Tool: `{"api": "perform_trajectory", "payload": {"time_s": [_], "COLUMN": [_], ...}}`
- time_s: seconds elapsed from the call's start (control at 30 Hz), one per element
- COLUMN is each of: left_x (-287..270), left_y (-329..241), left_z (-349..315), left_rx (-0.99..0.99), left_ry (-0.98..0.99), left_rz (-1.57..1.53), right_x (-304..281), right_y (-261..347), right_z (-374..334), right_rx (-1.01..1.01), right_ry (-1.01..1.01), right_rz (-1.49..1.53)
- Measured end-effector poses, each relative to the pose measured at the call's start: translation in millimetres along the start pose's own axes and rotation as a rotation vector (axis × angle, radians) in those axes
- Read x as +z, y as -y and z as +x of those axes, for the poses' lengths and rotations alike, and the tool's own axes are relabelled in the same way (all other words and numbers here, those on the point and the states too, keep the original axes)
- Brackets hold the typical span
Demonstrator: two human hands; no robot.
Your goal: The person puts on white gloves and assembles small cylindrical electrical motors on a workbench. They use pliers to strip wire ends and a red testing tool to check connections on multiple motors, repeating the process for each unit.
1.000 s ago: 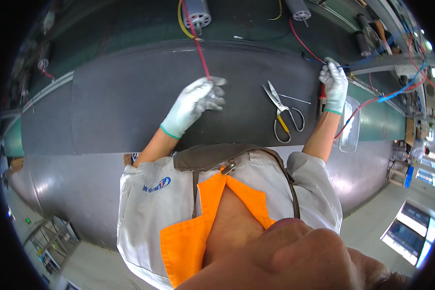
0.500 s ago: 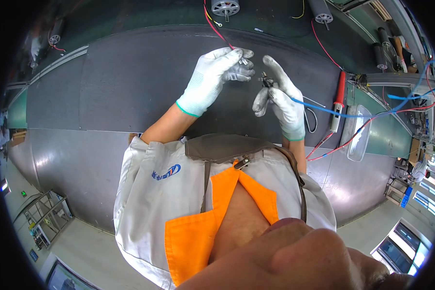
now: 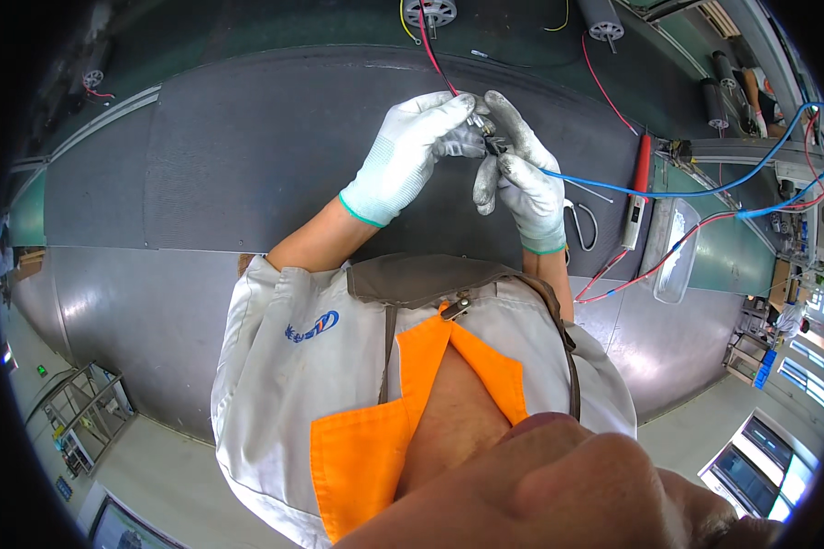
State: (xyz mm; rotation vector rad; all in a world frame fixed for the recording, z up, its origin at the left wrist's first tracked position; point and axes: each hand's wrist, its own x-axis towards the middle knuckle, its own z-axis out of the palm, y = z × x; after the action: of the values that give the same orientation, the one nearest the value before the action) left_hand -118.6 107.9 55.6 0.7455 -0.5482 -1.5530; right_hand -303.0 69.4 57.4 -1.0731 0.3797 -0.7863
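Note:
My left hand (image 3: pixel 403 156), in a white knit glove with grey-soiled fingertips, is closed around the end of red and black wires (image 3: pixel 435 59). Small silvery metal ends (image 3: pixel 478 121) stick out past its fingertips. In my right hand (image 3: pixel 529 188), gloved likewise, is a small dark clip-like piece (image 3: pixel 493 146) with bits of metal on it. A blue cable (image 3: pixel 632 191) runs from this hand off to the right. The fingertips of both hands meet around the metal ends and the dark piece; whether those two touch is hidden by the fingers.
A dark mat (image 3: pixel 247 156) covers the bench. To the right lie a red-and-white handheld probe (image 3: pixel 642 169) with a red lead, a bent metal wire hook (image 3: pixel 588 229) and a clear plastic tray (image 3: pixel 676 265). Cylindrical motors (image 3: pixel 430 13) stand along the far side.
Both hands have come together; the right moved left and brought the dark piece up to the wire ends. The blue cable and wires shifted along.

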Motion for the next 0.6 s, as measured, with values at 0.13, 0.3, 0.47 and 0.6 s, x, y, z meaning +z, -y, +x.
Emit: {"api": "perform_trajectory", "payload": {"time_s": [0.13, 0.3, 0.47, 0.6], "left_x": [0.6, 8.6, 4.8, -1.2], "left_y": [-2.0, 10.3, 12.3, 16.6], "left_z": [-1.2, 1.2, 2.6, 11.9], "left_rx": [-0.031, 0.031, -0.008, 0.106], "left_ry": [-0.006, -0.068, 0.034, -0.086], "left_rz": [0.053, 0.029, -0.103, -0.083], "right_x": [3.5, 3.0, 4.0, -34.8], "right_y": [0.3, -3.6, -1.4, 36.1], "right_z": [0.8, 1.8, 5.7, -18.5], "right_rx": [0.010, -0.057, -0.026, -0.096], "right_ry": [-0.033, -0.058, -0.118, -0.213], "right_rz": [0.001, -0.074, -0.121, -0.943]}}
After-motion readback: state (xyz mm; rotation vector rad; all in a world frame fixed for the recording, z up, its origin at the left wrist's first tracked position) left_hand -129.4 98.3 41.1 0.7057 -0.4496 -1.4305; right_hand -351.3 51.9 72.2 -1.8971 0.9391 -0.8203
